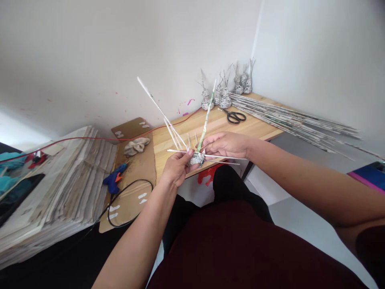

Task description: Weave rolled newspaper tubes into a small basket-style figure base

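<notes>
A small round piece woven from rolled paper (197, 159) is held above the front edge of the wooden table. Several long paper sticks stick out of it, some upward and some sideways. My left hand (177, 166) grips its left side, thumb on top. At its right side my right hand (224, 145) has its fingers closed round the base of a green and white paper stick (207, 116); some of those fingertips are hidden behind the sticks.
Black scissors (236, 117) lie on the wooden table (180, 127) near a bundle of paper sticks (279, 114). Small woven figures (225, 97) stand by the wall. To the left are a blue glue gun (113, 180), its cable, a crumpled cloth (136, 147) and stacked newspapers (69, 176).
</notes>
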A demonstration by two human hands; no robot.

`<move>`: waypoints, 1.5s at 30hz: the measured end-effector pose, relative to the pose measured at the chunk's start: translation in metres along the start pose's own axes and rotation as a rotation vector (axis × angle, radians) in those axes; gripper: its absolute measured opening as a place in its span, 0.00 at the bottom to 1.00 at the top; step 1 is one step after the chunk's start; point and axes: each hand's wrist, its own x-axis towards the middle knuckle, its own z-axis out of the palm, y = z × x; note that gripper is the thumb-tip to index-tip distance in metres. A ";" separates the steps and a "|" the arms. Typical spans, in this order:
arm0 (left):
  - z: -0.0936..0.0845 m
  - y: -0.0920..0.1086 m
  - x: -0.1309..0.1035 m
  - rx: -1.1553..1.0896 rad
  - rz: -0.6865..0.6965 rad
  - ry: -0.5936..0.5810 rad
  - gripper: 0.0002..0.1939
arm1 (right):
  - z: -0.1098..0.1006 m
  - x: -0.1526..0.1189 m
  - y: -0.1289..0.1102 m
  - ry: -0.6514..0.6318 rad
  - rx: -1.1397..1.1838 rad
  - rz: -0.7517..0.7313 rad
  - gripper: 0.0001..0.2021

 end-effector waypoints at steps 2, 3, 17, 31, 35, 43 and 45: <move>-0.002 0.001 0.000 -0.020 -0.011 0.005 0.12 | -0.002 -0.004 -0.008 0.019 -0.076 -0.032 0.07; -0.004 0.001 0.001 -0.038 -0.011 0.009 0.11 | -0.002 -0.009 -0.013 0.071 -0.136 -0.087 0.07; 0.005 0.019 -0.002 -0.387 0.082 0.138 0.03 | 0.034 -0.027 0.061 0.316 -0.209 -0.185 0.10; 0.011 0.015 -0.010 -0.371 0.037 0.105 0.07 | 0.031 -0.011 0.051 0.506 -0.561 -0.647 0.08; 0.012 0.014 -0.012 -0.378 0.030 0.091 0.05 | 0.032 -0.007 0.052 0.459 -0.398 -0.571 0.11; 0.012 0.015 -0.012 -0.335 0.067 0.095 0.06 | 0.035 -0.006 0.060 0.461 -0.301 -0.642 0.09; 0.013 0.015 -0.012 -0.351 0.074 0.102 0.04 | 0.035 -0.007 0.061 0.457 -0.298 -0.682 0.08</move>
